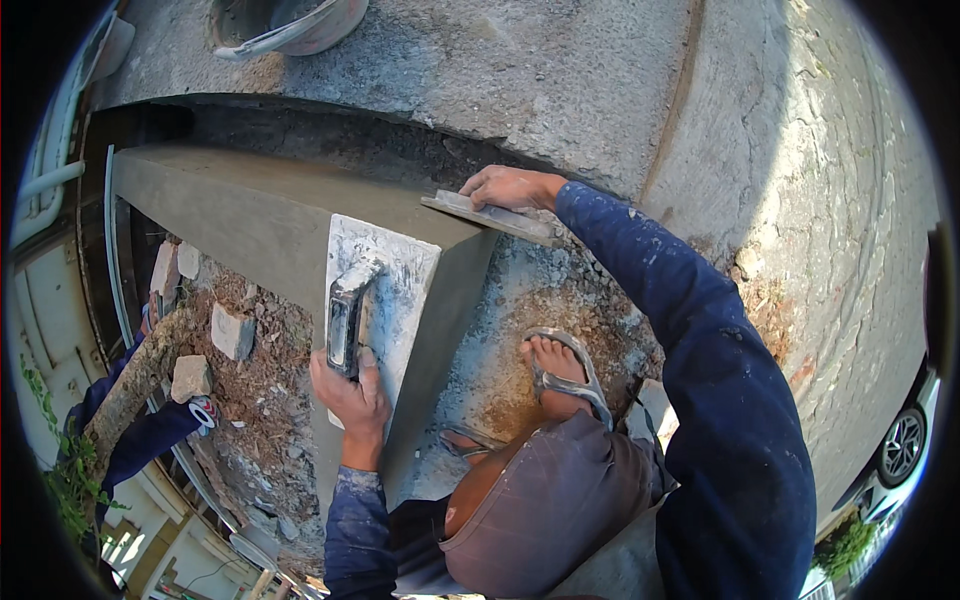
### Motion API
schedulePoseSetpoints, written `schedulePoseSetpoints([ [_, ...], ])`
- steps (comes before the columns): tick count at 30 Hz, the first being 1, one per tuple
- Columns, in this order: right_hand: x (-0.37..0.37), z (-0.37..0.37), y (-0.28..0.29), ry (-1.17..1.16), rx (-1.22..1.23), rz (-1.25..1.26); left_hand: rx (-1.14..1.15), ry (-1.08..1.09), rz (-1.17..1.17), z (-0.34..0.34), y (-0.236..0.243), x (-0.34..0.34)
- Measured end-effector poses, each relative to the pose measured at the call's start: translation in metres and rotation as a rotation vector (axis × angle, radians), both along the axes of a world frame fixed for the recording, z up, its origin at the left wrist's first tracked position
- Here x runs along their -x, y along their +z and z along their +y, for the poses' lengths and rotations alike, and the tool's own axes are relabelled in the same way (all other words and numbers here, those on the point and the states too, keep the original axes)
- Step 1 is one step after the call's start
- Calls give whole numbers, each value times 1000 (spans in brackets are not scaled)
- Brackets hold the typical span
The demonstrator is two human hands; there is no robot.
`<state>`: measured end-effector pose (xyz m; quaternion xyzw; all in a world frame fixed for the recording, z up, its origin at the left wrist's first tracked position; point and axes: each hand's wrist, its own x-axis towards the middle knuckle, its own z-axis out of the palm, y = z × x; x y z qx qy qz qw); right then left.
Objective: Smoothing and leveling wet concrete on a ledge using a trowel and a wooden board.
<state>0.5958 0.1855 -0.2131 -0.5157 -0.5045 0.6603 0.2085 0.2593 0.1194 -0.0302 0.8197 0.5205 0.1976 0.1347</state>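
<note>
My left hand (350, 395) is closed round the lower end of the dark handle (345, 318) on a white, mortar-smeared float (398, 295), which lies against the near part of a long, smooth grey cement block (240, 200). Up at the block's right corner, my right hand (510, 190) grips a thin grey flat strip (520, 226) that rests along the edge. Its underside and the fingertips' contact are partly hidden. My sandalled foot (560, 370) stands on the dusty ground right of the block.
A bucket (280, 40) sits on the concrete slab (500, 80) above. Broken blocks (232, 330) and rubble lie left, near a branch (140, 380), dark blue cloth (150, 450), possibly someone's clothing, and pipes (40, 190). A pale wall or paving (830, 250) and a car wheel (900, 445) are right.
</note>
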Motion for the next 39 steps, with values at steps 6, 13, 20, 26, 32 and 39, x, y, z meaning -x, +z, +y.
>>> schedulePoseSetpoints([
  [6,4,14,90,-368,-260,326,36,27,25,-2,3,6],
  [13,66,-123,5,-1150,-90,78,36,16,-24,-2,-3,1],
  [20,139,-129,-24,-1202,-153,-12,30,26,-32,-2,-4,-1],
  [26,185,-196,-3,-895,15,382,28,26,-14,0,0,3],
  [32,132,-129,-9,-1255,-148,270,80,19,72,-1,6,0],
  [39,177,-212,48,-781,64,425,23,2,-18,-1,-3,2],
])
